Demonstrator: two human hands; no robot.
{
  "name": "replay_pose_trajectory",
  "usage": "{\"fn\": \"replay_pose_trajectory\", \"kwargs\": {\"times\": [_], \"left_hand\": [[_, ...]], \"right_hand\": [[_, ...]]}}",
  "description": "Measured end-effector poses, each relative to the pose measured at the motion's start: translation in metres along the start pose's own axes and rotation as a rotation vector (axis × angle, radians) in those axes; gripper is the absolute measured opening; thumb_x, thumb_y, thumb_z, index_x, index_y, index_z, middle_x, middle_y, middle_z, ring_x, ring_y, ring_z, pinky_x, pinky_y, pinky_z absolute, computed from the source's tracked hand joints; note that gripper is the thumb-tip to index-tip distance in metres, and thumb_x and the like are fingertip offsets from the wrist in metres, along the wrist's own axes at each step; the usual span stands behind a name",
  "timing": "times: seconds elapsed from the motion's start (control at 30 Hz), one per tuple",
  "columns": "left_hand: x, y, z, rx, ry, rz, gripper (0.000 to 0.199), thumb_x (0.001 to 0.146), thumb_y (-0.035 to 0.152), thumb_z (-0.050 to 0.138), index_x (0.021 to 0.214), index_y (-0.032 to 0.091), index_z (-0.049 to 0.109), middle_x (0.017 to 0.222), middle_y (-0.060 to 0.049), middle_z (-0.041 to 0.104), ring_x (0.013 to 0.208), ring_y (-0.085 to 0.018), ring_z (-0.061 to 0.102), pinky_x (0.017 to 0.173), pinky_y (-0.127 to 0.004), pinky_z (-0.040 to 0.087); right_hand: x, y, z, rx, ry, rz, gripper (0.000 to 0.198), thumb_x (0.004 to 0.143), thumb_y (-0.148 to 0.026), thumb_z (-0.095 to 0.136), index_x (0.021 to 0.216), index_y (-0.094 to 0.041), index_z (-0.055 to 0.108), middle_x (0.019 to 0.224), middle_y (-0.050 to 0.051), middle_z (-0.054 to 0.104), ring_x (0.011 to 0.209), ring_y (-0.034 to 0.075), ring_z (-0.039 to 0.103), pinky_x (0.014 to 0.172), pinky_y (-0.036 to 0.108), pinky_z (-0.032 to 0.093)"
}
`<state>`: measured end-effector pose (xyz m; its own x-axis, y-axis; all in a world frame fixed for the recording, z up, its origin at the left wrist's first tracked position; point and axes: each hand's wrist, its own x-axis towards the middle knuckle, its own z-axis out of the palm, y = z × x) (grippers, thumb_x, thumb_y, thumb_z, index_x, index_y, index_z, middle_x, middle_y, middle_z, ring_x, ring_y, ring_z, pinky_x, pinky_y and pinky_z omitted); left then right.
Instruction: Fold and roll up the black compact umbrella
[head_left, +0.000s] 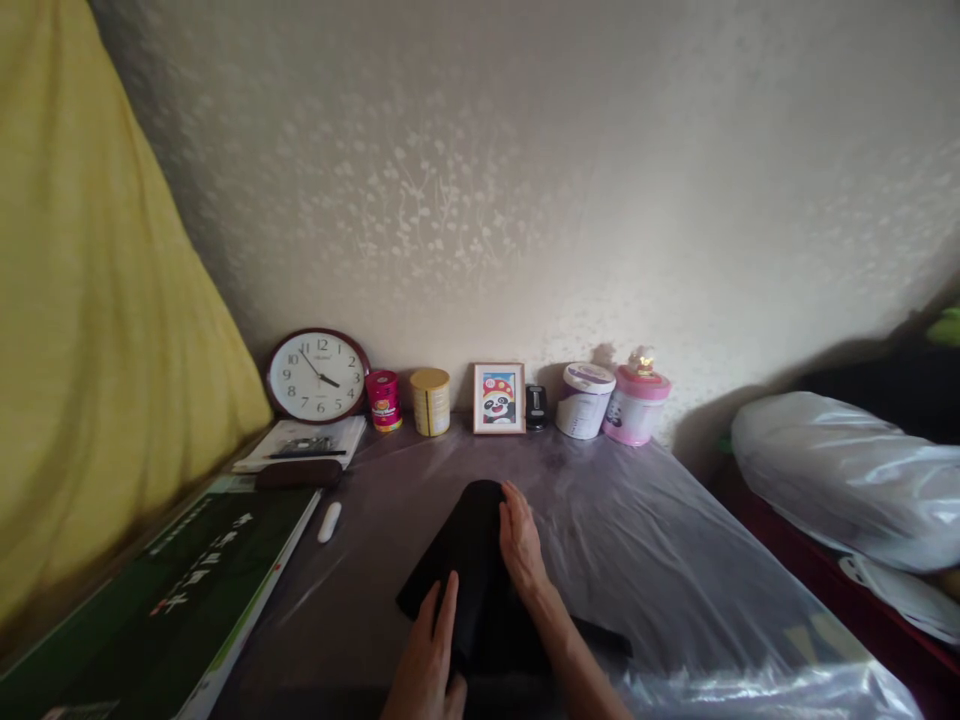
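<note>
A black, soft-looking folded thing, perhaps cloth [480, 560], lies on the table in front of me. Its exact kind does not show. My left hand [429, 650] is at its near left side, fingers and thumb closed about a fold. Along its right side lies my right hand [523, 545], fingers stretched out flat and touching the black surface. A flat black strip [604, 638] sticks out to the right beyond my right forearm; whether it belongs to the same thing I cannot tell.
Plastic film covers the grey table [645, 560]. Along the wall stand a clock [319, 375], a pink can [385, 402], a yellow-lidded can [430, 403], a panda picture [499, 398] and two tubs [585, 402]. A green box [172, 590] and white oblong object [328, 522] lie left.
</note>
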<state>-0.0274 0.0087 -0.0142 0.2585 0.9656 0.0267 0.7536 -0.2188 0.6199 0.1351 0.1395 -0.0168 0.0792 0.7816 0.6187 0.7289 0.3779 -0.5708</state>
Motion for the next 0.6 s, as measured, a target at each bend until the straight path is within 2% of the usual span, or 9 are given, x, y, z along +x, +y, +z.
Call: {"fn": "replay_pose_trajectory", "kwargs": {"times": [0.17,0.3,0.47,0.53,0.6], "left_hand": [[-0.002,-0.003,-0.001,-0.055,0.037,0.038,0.093,0.061,-0.001,0.040,0.143,0.018,-0.001,0.149,-0.014,0.017,0.136,-0.020,0.024,0.109,-0.037,0.027],[-0.003,0.005,-0.006,0.038,-0.005,0.006,0.095,0.062,0.002,0.043,0.142,0.017,-0.004,0.150,-0.015,0.017,0.135,-0.024,0.026,0.107,-0.038,0.031],[-0.002,0.024,-0.020,0.306,-0.060,-0.082,0.089,0.064,0.002,0.045,0.142,0.007,0.002,0.147,-0.019,0.025,0.132,-0.025,0.032,0.107,-0.036,0.030],[-0.002,0.031,-0.026,0.390,-0.055,-0.097,0.086,0.066,0.003,0.045,0.142,0.009,0.005,0.144,-0.017,0.032,0.127,-0.025,0.038,0.104,-0.036,0.032],[-0.002,0.035,-0.032,0.445,-0.042,-0.099,0.086,0.067,0.005,0.046,0.142,0.014,0.005,0.142,-0.014,0.037,0.122,-0.025,0.043,0.101,-0.037,0.035]], "right_hand": [[-0.035,0.019,-0.027,-0.295,-0.242,0.051,0.042,0.086,-0.012,0.033,0.121,-0.015,0.056,0.129,0.013,0.054,0.121,0.026,0.048,0.098,0.044,0.040],[-0.034,0.015,-0.052,-0.458,-0.289,0.124,0.042,0.086,-0.009,0.032,0.120,-0.011,0.057,0.130,0.015,0.053,0.124,0.028,0.045,0.100,0.043,0.038],[-0.037,-0.005,-0.056,-0.325,-0.403,0.008,0.041,0.086,-0.010,0.035,0.120,-0.015,0.058,0.128,0.010,0.056,0.121,0.022,0.049,0.100,0.037,0.039],[-0.039,-0.008,-0.058,-0.284,-0.422,0.029,0.038,0.083,-0.011,0.039,0.114,-0.014,0.061,0.124,0.011,0.059,0.117,0.023,0.052,0.099,0.037,0.040],[-0.040,-0.006,-0.062,-0.242,-0.381,0.073,0.035,0.083,-0.014,0.040,0.108,-0.013,0.064,0.119,0.012,0.062,0.114,0.023,0.054,0.100,0.037,0.039]]}}
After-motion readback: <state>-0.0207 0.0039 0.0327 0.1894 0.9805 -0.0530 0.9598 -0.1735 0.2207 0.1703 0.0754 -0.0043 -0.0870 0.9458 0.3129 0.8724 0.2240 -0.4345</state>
